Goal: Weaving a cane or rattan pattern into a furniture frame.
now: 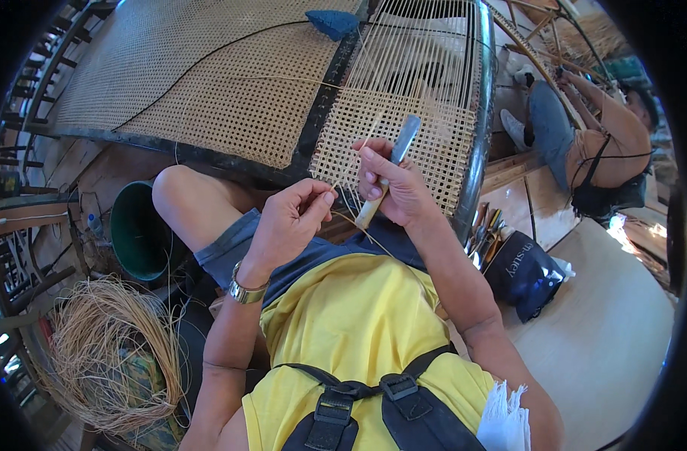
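My left hand [292,218], with a metal watch at its wrist, pinches a thin cane strand [347,218] between thumb and forefinger. My right hand [397,184] is closed around a knife [406,141], its broad blade pointing up and away and its pale handle slanting down toward my lap. The right thumb and forefinger also press together near the strand; their exact hold on it is hard to make out. Just beyond both hands lies a woven cane panel [433,161] in a dark frame. Its near part is an open lattice, while its far part has only parallel strands.
A finished cane panel [238,113] spreads to the left, with a blue pad [334,25] on it. Left of my knee stands a green bucket [129,240], with a coil of loose cane [107,331] below. Tools and a dark pouch [522,274] lie at right, near another person [602,150].
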{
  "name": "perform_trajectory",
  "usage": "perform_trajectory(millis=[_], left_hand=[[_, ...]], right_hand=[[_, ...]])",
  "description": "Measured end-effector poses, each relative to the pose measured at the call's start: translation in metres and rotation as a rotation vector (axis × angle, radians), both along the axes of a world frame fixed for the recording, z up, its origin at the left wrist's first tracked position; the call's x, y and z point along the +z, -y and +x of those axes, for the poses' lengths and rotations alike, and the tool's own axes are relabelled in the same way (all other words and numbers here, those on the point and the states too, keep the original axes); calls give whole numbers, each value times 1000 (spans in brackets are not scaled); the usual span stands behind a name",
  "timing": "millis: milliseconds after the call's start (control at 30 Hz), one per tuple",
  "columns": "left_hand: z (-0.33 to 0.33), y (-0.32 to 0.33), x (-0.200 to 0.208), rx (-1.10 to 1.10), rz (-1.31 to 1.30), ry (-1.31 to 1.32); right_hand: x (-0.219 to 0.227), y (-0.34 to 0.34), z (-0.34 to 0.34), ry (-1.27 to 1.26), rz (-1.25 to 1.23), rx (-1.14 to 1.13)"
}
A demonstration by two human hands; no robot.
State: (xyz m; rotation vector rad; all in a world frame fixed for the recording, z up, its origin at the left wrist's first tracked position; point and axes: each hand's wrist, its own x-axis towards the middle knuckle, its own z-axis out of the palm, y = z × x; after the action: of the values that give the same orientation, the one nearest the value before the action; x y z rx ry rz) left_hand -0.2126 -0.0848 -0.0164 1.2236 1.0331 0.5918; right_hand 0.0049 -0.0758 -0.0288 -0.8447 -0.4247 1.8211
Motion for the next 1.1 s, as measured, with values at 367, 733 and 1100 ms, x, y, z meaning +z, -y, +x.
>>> perform_trajectory(millis=[367, 733, 1100], left_hand=[[43, -8, 10, -189, -153, 285], [15, -11, 14, -340, -280, 304], [-69, -4, 10, -430, -256, -28]], right_hand=[[32, -51, 38, 325, 376, -58], [16, -41, 77, 362, 287, -324], [8, -34, 174, 474, 132, -652]])
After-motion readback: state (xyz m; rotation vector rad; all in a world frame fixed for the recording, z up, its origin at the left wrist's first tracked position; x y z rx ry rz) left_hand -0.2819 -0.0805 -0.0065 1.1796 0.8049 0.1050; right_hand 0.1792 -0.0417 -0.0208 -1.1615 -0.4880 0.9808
